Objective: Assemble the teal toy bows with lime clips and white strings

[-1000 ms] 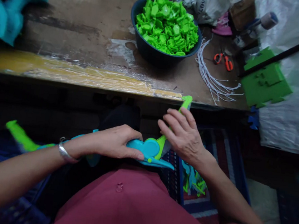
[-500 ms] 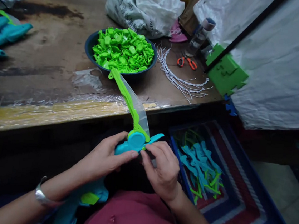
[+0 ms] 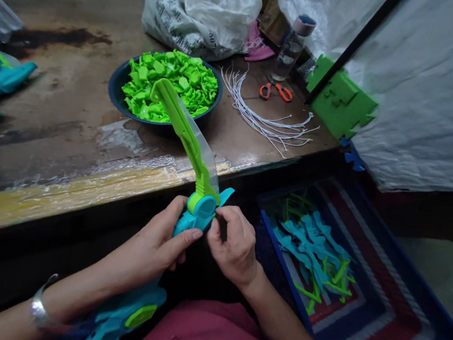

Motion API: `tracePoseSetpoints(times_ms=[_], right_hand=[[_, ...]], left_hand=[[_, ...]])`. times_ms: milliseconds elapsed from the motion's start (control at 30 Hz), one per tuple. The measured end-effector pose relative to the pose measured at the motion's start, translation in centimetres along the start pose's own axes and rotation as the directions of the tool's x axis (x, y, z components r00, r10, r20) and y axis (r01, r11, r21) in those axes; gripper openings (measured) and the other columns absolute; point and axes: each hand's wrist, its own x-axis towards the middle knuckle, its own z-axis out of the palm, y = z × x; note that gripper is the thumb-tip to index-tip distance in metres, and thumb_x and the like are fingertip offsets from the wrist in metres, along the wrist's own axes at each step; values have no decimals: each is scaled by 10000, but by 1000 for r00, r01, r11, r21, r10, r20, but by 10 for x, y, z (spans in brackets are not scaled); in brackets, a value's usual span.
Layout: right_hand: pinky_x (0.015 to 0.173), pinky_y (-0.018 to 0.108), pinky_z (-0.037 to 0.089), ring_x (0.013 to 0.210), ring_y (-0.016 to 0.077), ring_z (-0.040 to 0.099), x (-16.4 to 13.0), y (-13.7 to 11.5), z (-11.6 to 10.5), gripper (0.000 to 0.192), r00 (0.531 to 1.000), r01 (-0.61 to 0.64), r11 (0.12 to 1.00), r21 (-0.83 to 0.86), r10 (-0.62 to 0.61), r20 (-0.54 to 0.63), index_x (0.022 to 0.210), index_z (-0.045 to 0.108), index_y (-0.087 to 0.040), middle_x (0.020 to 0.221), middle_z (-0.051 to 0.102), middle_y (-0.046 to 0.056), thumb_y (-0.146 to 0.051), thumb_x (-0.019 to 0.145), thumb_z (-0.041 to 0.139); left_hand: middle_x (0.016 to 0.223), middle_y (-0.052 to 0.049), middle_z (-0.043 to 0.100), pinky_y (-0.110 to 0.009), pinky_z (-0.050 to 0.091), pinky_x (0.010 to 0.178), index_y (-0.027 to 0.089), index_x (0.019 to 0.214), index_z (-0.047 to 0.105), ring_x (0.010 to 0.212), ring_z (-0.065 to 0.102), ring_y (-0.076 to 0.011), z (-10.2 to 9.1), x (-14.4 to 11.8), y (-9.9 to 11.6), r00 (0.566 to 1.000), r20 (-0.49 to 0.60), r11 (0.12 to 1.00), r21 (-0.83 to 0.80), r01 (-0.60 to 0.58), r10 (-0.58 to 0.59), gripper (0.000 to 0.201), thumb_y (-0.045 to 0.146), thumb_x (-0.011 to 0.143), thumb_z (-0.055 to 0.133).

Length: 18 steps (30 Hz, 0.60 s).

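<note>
My left hand (image 3: 152, 249) grips a teal plastic toy (image 3: 201, 211) by its round hub, in front of the table's edge. A green arm with a clear blade (image 3: 190, 133) sticks up from the hub and leans toward the bowl. My right hand (image 3: 232, 244) pinches the toy's hub from the right side. More teal and green toy parts (image 3: 123, 316) lie on my lap under the left wrist.
A dark bowl (image 3: 115, 89) full of green plastic pieces sits on the worn wooden table (image 3: 52, 117). White strings (image 3: 257, 116), orange scissors (image 3: 275, 91), a bottle (image 3: 290, 49) and a white sack (image 3: 199, 8) lie behind. A blue crate (image 3: 357, 316) with teal parts stands at right.
The toy has been raised from my lap and turned so its green arm points up. Both hands closed in on the hub. My view swung right and down.
</note>
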Motion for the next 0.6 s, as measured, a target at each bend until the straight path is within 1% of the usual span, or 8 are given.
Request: tracePoseSetpoints(times_ms=[100,200,267,333,400,467,533,600], right_hand=[[717,317,552,758,194,655,15,19,0,213,987,-82,992,-94,68,-147,955,600,-176,811,660,63,-60,922,425],[700,288,553,719,162,655,25,22,-6,146,945,-298,941,162,314,-88,907,607,-198,779,661,22,-127,940,484],[679,265,567,723,148,667,28,14,-10,50,887,-446,792,418,452,90,979,605,-203,822,674,11,-225,944,576],[615,250,573,674,128,657,31,3,-10,253,822,-545,562,622,504,265,1112,574,-216,929,686,14,-332,909,670],[547,243,564,605,103,634,34,-4,-11,452,789,-572,355,739,485,377,1229,535,-240,1055,685,24,-403,860,738],[502,236,545,548,92,615,40,-9,-14,484,783,-582,246,775,427,452,1269,552,-248,1018,695,11,-444,867,737],[508,236,544,538,105,619,44,-15,-20,376,787,-594,259,761,380,486,1187,630,-225,848,690,-16,-453,899,709],[526,243,552,540,119,627,47,-26,-29,295,805,-579,349,737,388,449,1084,676,-211,744,671,-30,-443,905,709]], left_hand=[[661,58,541,-240,481,463,231,1268,420,533,547,-147,-2,5,4,1000,19,1000,15,12,-12,496,575,943,568],[662,53,543,-228,476,469,218,1342,421,547,550,-144,-8,8,8,999,18,997,-72,34,-33,587,580,920,609],[674,48,556,-222,485,486,223,1402,406,568,561,-143,-15,7,12,999,11,987,-155,35,-34,676,581,889,660],[685,41,577,-220,486,496,240,1459,376,566,564,-139,-22,5,17,999,32,976,-218,27,-21,760,578,862,700],[692,32,597,-222,484,500,246,1486,372,551,561,-135,-29,2,24,997,78,967,-254,8,13,795,572,850,719],[747,4,638,-233,491,519,237,1476,421,557,572,-134,-34,0,30,990,130,964,-264,-24,60,760,562,855,716],[888,-45,691,-251,509,551,220,1428,511,617,603,-147,-36,-2,35,985,128,970,-230,-82,113,691,558,859,709],[1055,-85,711,-285,543,613,208,1368,591,754,650,-197,-36,-3,38,982,62,974,-152,-169,180,642,561,846,716]])
